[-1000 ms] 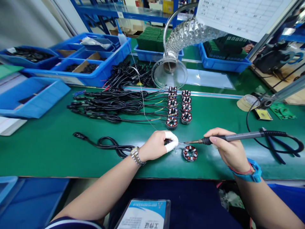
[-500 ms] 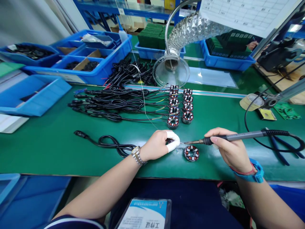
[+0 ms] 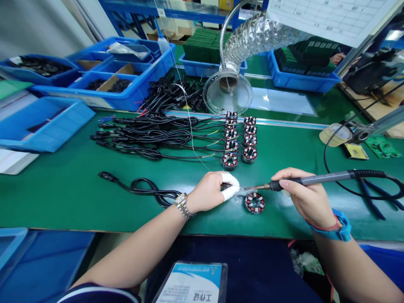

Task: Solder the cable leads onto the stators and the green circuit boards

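My right hand [image 3: 303, 193] grips a soldering iron [image 3: 318, 179] by its dark handle, its tip pointing left. White finger cots cover the thumb and forefinger of my left hand [image 3: 211, 191], which pinches the wire end of a black cable [image 3: 154, 192]; a thin solder wire [image 3: 193, 141] also runs down to these fingers. Tip and fingertips almost meet, with a little smoke there. Just below the iron's tip, a ring-shaped motor stator [image 3: 254, 203] with copper windings lies on the green mat [image 3: 126, 214]. Whether the tip touches the wire is too small to tell.
Two columns of stators [image 3: 231, 147] stand ahead, several joined to black cables [image 3: 151, 136]. A clear fume hood [image 3: 227, 94] hangs above them. Blue bins [image 3: 47, 126] line the left. Pliers [image 3: 370, 200] and a round tub [image 3: 335, 134] sit at right.
Both hands, the iron and the stator keep nearly the same places. The whole view has shifted very slightly.
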`<state>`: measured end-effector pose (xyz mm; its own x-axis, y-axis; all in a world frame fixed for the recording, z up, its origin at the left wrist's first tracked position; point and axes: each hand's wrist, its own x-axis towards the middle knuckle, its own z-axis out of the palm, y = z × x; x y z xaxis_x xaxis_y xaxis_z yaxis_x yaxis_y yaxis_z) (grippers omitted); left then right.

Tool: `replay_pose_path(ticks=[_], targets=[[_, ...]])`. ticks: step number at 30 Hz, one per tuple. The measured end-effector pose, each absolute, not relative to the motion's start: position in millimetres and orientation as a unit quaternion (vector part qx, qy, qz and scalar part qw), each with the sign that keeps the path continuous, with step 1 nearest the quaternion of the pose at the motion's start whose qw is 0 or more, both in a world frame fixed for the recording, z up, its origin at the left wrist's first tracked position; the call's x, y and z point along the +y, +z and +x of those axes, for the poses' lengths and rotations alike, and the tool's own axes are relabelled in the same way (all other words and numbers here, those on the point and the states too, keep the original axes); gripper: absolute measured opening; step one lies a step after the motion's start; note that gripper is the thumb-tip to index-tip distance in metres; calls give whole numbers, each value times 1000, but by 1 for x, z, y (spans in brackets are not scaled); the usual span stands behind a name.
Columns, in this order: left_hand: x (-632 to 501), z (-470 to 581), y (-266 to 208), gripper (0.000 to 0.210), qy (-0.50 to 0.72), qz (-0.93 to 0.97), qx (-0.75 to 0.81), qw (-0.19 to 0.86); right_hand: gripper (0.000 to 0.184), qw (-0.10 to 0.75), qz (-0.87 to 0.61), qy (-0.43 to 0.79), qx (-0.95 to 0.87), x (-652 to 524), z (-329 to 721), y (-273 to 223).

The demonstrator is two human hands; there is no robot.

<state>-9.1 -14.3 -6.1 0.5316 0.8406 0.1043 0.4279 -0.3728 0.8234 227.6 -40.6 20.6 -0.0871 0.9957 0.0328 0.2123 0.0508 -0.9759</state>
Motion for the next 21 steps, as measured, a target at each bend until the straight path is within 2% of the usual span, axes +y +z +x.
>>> replay_pose_path(ticks=[13,21], targets=[[-15,-9,-7,9,265,790,394,386,10,437,-517,452,-581,-41,226,23],[-15,-10,-7,9,269,792,390,386,8,478,-509,453,-554,-43,230,31]])
